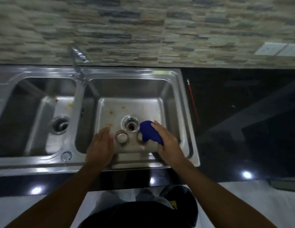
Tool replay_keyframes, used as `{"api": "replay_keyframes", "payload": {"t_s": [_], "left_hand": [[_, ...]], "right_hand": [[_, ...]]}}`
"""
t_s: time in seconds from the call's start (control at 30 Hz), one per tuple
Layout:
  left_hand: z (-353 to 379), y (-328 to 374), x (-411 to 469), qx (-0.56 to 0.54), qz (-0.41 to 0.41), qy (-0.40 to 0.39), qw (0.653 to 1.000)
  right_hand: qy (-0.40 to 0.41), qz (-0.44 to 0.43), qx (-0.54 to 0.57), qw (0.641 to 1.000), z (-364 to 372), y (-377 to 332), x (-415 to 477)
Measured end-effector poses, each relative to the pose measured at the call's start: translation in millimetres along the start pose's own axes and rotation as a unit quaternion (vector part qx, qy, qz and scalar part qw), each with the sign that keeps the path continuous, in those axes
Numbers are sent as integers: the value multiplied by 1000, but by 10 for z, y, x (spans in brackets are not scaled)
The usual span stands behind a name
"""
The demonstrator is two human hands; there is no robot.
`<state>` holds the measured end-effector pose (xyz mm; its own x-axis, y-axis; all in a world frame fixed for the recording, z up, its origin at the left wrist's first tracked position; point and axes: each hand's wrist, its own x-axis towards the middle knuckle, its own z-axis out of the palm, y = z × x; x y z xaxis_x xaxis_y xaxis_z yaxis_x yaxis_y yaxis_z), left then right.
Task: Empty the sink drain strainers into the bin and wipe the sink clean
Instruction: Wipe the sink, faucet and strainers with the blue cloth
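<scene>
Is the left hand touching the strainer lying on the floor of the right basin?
Apart. The head view shows a strip of bare steel between the left hand and the strainer; the hand is open, holding nothing.

Both my arms are stretched forward and down, bare forearms coming in from the bottom corners and angling toward each other. My left hand point(100, 145) is flat and loose, palm down, fingers together and pointing ahead, holding nothing. My right hand point(166, 142) is turned a bit inward, fingers curled over a bunched-up blue cloth point(150, 132), so that grip is closed around it, thumb side facing the left hand. The two hands sit near each other, not touching.
</scene>
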<state>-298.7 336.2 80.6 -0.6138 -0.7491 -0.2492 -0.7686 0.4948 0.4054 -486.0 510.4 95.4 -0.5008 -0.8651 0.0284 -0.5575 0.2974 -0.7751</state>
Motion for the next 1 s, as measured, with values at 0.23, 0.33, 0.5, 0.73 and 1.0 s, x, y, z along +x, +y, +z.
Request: {"api": "replay_keyframes", "payload": {"t_s": [0.23,0.33,0.5,0.73,1.0], "left_hand": [[-668,-1557,-153,17,-103,34,994],[-839,-2183,-100,45,-106,58,992],[-1043,-3049,161,55,-112,36,992],[-1246,-4099,616,101,-4,110,989],[-1365,-4624,1194,81,79,141,984]], "right_hand": [[-38,-79,32,996,1306,-825,720],[-45,-58,12,997,1880,-1156,987],[-86,-71,-56,992,2805,-1500,1030],[-117,-52,-286,950,3282,-1464,1190],[-103,-47,-348,931,3083,-1263,2615]]}}
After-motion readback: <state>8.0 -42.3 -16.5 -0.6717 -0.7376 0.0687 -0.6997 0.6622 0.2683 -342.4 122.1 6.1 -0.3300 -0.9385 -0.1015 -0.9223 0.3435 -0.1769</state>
